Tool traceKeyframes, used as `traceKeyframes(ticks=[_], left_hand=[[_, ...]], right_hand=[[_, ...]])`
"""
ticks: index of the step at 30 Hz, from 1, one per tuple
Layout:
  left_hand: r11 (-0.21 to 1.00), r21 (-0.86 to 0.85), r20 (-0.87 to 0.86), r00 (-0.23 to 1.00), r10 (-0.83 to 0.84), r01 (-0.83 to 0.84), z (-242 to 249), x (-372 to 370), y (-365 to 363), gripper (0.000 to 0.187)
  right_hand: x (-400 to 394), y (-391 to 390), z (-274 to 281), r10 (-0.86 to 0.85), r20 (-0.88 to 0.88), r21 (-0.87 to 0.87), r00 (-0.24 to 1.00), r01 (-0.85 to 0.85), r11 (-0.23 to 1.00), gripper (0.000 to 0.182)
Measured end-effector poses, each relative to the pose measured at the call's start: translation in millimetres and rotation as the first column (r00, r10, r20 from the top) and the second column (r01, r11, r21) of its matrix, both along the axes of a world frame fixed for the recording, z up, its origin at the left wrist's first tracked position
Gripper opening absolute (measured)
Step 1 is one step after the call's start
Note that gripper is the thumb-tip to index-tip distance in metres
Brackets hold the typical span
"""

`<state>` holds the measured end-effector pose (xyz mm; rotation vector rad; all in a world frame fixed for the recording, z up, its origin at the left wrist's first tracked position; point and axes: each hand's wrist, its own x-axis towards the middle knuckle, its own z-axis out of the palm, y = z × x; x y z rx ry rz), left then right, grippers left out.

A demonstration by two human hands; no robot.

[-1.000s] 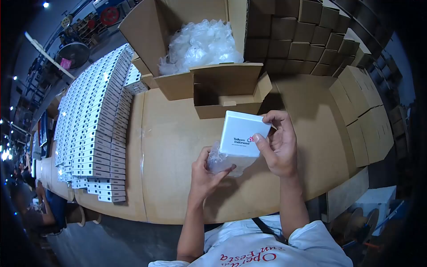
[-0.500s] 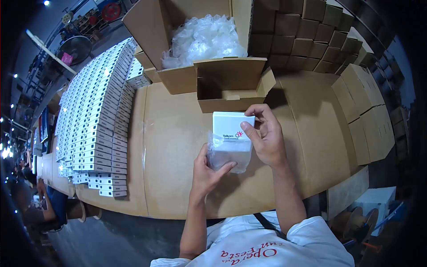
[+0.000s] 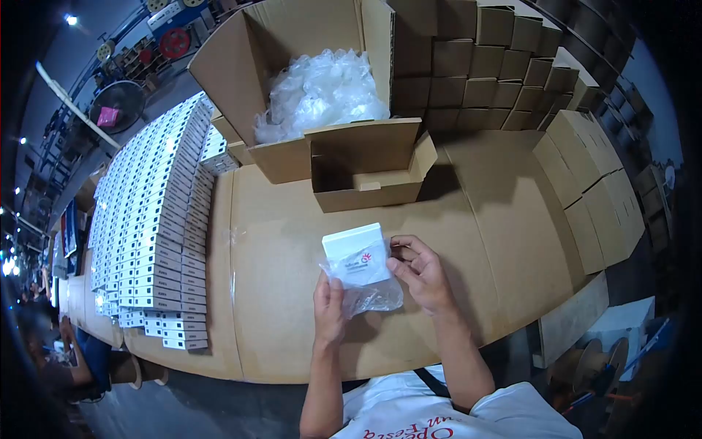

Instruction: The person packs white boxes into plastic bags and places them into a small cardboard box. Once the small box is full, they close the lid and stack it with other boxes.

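Note:
A small white box (image 3: 352, 238) with a red logo is partly inside a clear plastic bag (image 3: 374, 298). The film covers the logo and the lower part, while the box's upper edge sticks out of it. On the left, my left hand (image 3: 330, 307) is closed on the bag, its thumb by the box's lower left corner. My right hand (image 3: 424, 279) pinches the bag's edge along the box's right side. An open cardboard box (image 3: 369, 196) stands just beyond my hands.
Stacked white boxes (image 3: 157, 227) fill the table's left side. A large carton (image 3: 281, 162) with a heap of clear bags (image 3: 322, 91) stands at the back. Brown cartons (image 3: 468, 80) are piled behind on the right, and more cartons (image 3: 603, 212) line the right edge.
The plastic bag has gone further up the white box and now covers the logo. Both hands and the box sit lower in view, the box tilted, and my view has shifted.

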<state>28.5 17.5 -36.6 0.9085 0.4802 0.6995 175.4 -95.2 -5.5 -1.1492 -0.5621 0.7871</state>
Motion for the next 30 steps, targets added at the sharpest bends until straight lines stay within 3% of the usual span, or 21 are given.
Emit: traceKeyframes(ticks=[2,5,9,10,13,14,15,17,23,25,29,30], left_hand=[[0.986,-0.156,0.058,0.997,-0.044,0.052,5,-3,3,0.044],[0.994,0.092,-0.083,0.996,-0.044,0.051,1,-4,7,0.042],[0.958,0.261,-0.173,0.970,0.170,-0.121,9,11,-2,0.043],[0.929,0.365,-0.282,0.943,0.175,-0.063,16,5,0,0.039],[0.862,0.495,-0.272,0.924,0.270,-0.106,11,9,1,0.034],[0.821,0.530,-0.226,0.898,0.378,-0.212,6,14,1,0.027],[0.912,0.294,-0.251,0.897,0.364,-0.287,22,15,-9,0.021],[0.845,0.371,-0.115,0.884,0.453,-0.385,3,17,-7,0.019],[0.855,0.438,-0.114,0.927,0.358,-0.276,15,15,1,0.018],[0.912,0.317,-0.017,0.960,0.279,-0.259,17,15,5,0.018],[0.978,0.114,0.185,0.971,0.154,-0.177,21,10,10,0.019],[0.973,0.119,0.140,0.974,0.179,-0.196,26,9,9,0.020]], right_hand=[[-1,0,1,-0.029,0.035,0.012,0.999,0.029,1.000,0.027],[4,-2,-8,-0.023,-0.039,0.029,0.999,0.024,0.999,0.022],[-3,3,-13,-0.162,0.094,-0.026,0.982,0.165,0.986,0.013],[-5,3,-9,-0.194,0.101,-0.008,0.976,0.196,0.981,0.011],[-5,4,-9,-0.237,0.126,0.037,0.963,0.234,0.971,0.010],[-7,6,-11,-0.251,0.071,0.047,0.965,0.248,0.968,0.011],[-10,7,-13,-0.261,0.054,0.047,0.964,0.258,0.965,0.011],[-15,9,-16,-0.281,0.022,0.047,0.960,0.280,0.959,0.012],[-16,6,-14,-0.252,-0.024,0.070,0.967,0.253,0.965,0.010],[-14,7,-11,-0.211,-0.056,0.116,0.976,0.216,0.969,0.011],[-13,9,-11,-0.129,0.072,0.151,0.989,0.117,0.982,0.016],[-15,10,3,-0.085,-0.035,0.160,0.996,0.089,0.983,0.020]])
